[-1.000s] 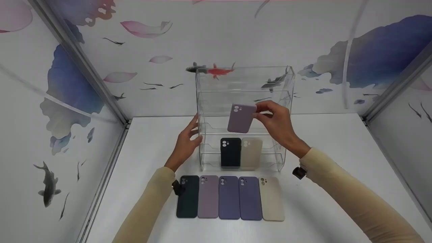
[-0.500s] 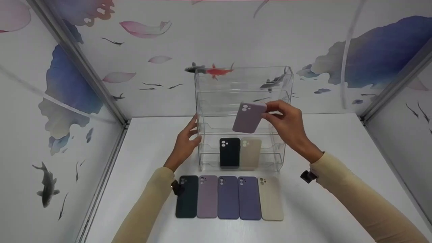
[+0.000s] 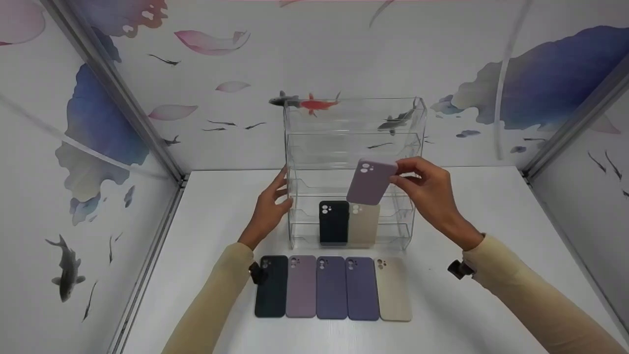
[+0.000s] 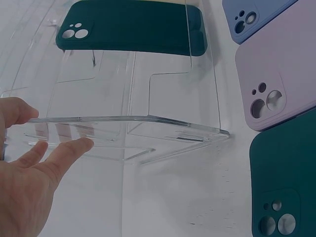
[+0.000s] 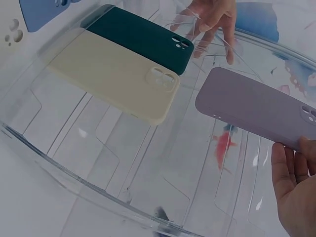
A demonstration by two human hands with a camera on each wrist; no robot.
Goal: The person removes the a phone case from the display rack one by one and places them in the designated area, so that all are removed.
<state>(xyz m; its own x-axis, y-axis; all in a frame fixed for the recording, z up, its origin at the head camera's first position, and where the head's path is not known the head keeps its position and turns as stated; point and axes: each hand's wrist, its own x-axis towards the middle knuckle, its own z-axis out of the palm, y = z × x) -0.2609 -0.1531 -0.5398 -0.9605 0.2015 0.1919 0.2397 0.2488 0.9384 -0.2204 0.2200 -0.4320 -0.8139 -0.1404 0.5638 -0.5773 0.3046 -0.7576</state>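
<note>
A pale purple phone case [image 3: 372, 182] is pinched by its upper right edge between the thumb and fingers of my right hand [image 3: 431, 196]. It hangs tilted in front of the clear tiered rack [image 3: 351, 100]; the right wrist view shows the case [image 5: 256, 106] too. My left hand [image 3: 269, 206] rests its fairly straight fingers against the rack's left side panel; in the left wrist view, fingertips touch the clear panel [image 4: 173, 123]. In the rack's lowest tier stand a dark green phone case [image 3: 334, 222] and a cream phone case [image 3: 363, 226], side by side.
A row of phone cases lies flat before the rack: dark green [image 3: 271, 290], light purple [image 3: 301, 287], two blue-purple ones [image 3: 331, 290] and cream [image 3: 393, 290]. Behind the white table [image 3: 221, 191] rises a painted wall [image 3: 319, 49], with side walls left and right.
My right hand has moved right with the purple case, then slightly down. The case now overlaps the top of the cream one in view. My left hand stays on the rack.
</note>
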